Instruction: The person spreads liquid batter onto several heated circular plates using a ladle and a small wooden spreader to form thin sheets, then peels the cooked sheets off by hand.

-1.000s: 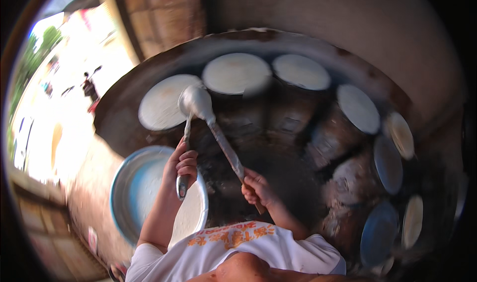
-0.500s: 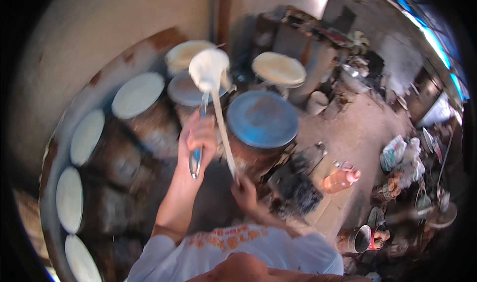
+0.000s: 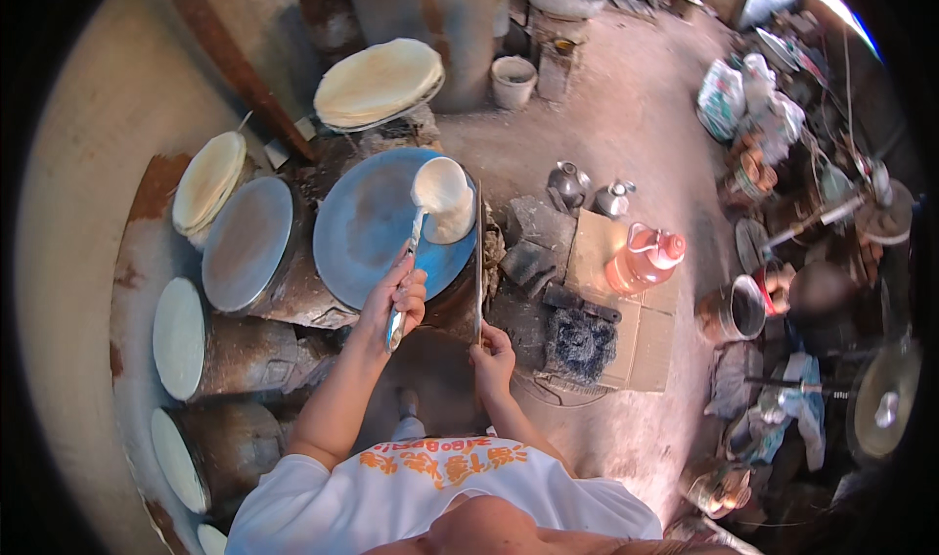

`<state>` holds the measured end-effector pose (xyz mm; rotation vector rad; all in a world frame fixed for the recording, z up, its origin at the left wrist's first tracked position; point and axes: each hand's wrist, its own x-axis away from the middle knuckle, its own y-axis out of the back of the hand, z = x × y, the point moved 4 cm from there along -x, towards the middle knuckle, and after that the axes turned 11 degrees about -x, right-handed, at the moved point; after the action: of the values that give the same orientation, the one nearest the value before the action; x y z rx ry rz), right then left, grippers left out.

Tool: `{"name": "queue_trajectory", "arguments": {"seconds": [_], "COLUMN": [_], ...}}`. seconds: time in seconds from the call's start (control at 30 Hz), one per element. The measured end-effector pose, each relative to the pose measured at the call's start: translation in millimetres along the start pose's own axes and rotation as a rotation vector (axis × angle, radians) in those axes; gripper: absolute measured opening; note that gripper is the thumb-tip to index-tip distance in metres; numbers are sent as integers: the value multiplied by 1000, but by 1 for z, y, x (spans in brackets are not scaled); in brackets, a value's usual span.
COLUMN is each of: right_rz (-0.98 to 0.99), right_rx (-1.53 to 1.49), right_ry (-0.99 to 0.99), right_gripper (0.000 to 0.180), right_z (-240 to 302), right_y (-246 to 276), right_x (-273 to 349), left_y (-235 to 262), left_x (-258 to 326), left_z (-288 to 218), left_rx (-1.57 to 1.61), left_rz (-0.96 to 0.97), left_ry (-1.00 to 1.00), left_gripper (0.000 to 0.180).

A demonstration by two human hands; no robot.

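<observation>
My left hand [image 3: 396, 306] is closed round the metal handle of a ladle [image 3: 438, 178], whose bowl is full of creamy batter. It is over the right part of a round blue griddle [image 3: 357, 213]. A pale patch of batter [image 3: 452, 221] shows just below the bowl; I cannot tell whether it is still pouring. My right hand [image 3: 492, 352] is closed on the lower end of a long thin stick [image 3: 479, 262]. The stick points away from me along the griddle's right edge.
Round griddles topped with pale sheets [image 3: 380, 84] curve along the left wall, beside a bare one [image 3: 247, 244]. To the right, a pink bottle [image 3: 646, 260] and a black bristly pad [image 3: 579, 345] rest on cardboard [image 3: 641, 345]. A white bucket [image 3: 513, 83] stands farther back.
The view has swung right. The ladle and stick, close together before, are now apart: the ladle is over the blue griddle, and the stick is by its right edge.
</observation>
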<state>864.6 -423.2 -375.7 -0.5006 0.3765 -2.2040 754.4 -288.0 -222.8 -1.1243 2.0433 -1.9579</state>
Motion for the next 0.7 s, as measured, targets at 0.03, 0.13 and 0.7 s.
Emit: {"name": "queue_trajectory", "arguments": {"seconds": [0.03, 0.13, 0.7], "right_rz": [-34, -115, -335], "right_rx": [4, 323, 1092], "right_ry": [9, 271, 579], "right_gripper": [42, 49, 44], "right_z": [0, 15, -14], "right_y": [-6, -37, -166], "right_x": [2, -2, 21], "left_y": [3, 10, 60], "left_x": [-5, -31, -57], "left_z": [-7, -37, -207], "left_rx": [-57, -103, -515], "left_rz": [-6, 30, 97], "left_ry": [42, 120, 242], "left_gripper": [16, 15, 29]}}
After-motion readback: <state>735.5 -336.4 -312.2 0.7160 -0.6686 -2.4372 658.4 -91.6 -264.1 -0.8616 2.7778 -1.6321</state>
